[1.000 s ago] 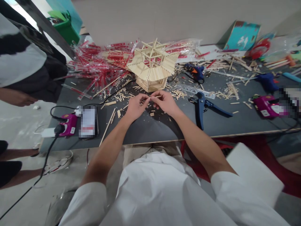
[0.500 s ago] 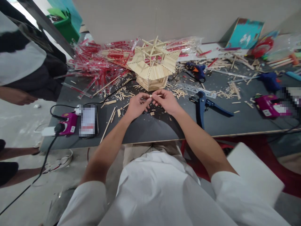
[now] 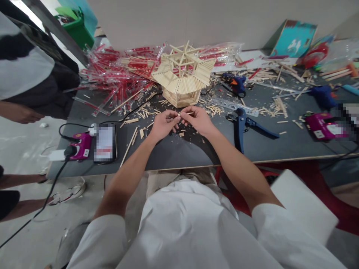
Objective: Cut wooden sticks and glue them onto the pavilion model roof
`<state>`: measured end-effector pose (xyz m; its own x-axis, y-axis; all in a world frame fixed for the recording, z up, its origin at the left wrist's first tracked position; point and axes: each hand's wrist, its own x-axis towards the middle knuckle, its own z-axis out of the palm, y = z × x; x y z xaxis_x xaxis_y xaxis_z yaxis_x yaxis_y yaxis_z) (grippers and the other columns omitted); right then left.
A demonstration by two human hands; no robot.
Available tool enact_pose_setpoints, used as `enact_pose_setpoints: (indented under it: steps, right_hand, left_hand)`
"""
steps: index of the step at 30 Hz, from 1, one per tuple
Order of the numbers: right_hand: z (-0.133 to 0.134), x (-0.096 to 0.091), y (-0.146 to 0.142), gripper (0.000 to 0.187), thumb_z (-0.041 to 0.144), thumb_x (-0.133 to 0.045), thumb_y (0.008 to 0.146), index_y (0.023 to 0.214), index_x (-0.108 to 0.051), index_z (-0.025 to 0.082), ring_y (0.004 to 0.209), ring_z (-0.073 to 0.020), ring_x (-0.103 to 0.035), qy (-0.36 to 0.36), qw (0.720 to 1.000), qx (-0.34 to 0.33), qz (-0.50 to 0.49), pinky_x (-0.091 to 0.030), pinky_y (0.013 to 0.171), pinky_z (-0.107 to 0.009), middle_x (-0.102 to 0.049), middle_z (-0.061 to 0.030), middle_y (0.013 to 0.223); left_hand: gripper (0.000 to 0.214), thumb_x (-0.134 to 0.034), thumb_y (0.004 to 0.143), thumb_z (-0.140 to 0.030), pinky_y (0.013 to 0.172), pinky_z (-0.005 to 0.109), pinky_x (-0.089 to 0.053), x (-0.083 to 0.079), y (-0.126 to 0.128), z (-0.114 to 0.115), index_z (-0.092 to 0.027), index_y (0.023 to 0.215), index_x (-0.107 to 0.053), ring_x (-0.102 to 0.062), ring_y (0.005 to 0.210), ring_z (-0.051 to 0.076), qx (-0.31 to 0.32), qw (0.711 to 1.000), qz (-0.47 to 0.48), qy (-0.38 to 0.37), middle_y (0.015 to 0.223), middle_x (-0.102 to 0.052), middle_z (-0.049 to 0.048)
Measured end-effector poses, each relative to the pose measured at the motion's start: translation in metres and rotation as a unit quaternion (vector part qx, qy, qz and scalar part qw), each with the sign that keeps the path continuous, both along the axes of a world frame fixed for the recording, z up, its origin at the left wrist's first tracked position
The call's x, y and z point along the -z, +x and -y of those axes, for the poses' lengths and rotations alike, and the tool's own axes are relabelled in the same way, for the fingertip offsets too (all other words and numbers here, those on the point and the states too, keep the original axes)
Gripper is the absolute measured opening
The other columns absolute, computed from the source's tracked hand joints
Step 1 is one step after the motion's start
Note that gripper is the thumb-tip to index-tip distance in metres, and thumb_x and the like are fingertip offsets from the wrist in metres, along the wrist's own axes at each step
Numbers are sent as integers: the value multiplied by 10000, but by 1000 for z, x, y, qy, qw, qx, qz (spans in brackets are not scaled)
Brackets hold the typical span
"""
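Wooden stick (image 3: 187,113) sits pinched between our left hand (image 3: 165,125) and right hand (image 3: 197,120), both gripping it above the dark table (image 3: 179,157), with the stick model (image 3: 182,91) just beyond and blue pliers (image 3: 239,130) to the right.

And here it's rough, unpainted pale wood on the hexagonal stick pavilion (image 3: 181,91), the same raw wood in the thin craft stick (image 3: 187,113) just before it, glossy clear plastic wrappers (image 3: 120,71) to its left, matt dark-grey tabletop (image 3: 179,157) beneath it!
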<state>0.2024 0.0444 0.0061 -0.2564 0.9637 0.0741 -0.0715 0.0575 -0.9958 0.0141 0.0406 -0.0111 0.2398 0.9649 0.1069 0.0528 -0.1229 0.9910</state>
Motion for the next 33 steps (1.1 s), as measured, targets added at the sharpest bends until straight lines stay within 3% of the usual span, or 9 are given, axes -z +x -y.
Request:
enact_pose_setpoints:
  steps: [15, 33]
  right_hand:
    - [-3, 9, -2, 314, 478, -838, 812, 868, -663, 224, 629, -142, -644, 4, 1000, 8, -3, -573, 630, -313, -685, 3, 716]
    - [-5, 14, -2, 257, 429, -823, 835, 854, -655, 236, 635, -159, -646, 0, 1000, 2, 20, -580, 641, -341, -678, -4, 713]
  left_hand:
    - [235, -798, 850, -327, 451, 217, -555, -5, 2, 1, -159, 945, -663, -664, 547, 112, -5, 1000, 1, -17, 745, -693, 8]
    - [191, -801, 836, -266, 433, 205, -544, 1, 0, -2, -140, 928, -691, -659, 538, 112, -5, 999, 3, -44, 717, -703, 20]
